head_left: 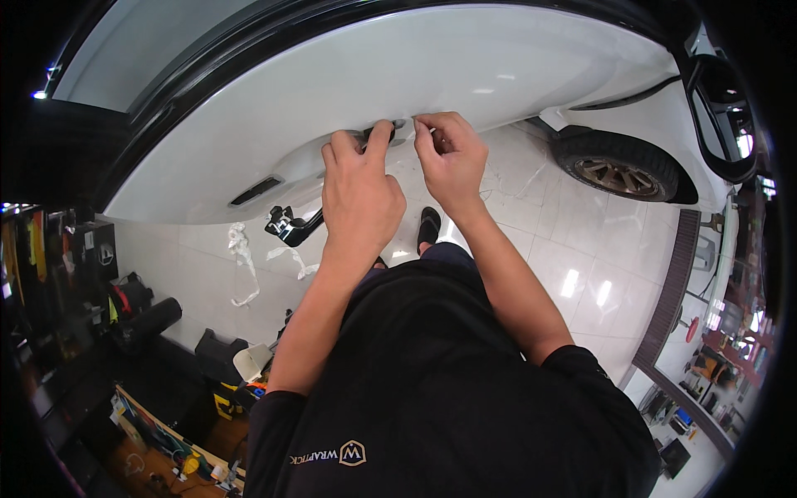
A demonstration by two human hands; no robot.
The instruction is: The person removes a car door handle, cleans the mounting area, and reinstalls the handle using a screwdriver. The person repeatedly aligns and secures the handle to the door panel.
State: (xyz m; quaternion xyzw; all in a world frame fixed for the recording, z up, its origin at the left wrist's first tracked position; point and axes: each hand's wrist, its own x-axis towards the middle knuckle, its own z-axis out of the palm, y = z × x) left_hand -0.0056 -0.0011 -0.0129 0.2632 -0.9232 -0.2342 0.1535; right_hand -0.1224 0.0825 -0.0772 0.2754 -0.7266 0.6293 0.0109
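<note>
A white car door (448,62) stretches across the top of the view. My left hand (363,195) touches it at a dark opening in the door-handle recess, index and middle fingers stretched apart; its thumb is hidden. Just to the right, my right hand (452,162) pinches thumb and forefinger together close to the panel. What sits in that pinch, if anything, is too small to make out. Further left along the door is a dark slot (256,192). A black and shiny part (286,226), resembling a door handle, shows beside my left wrist, which partly hides it; what supports it is unclear.
Crumpled white strips (241,253) lie on the tiled floor (564,236). To the right are the car's wheel (618,166) and black side mirror (721,116). Dark cases (220,357) and a tool-laden cart (170,432) stand at the lower left. My shoe (428,228) is below the door.
</note>
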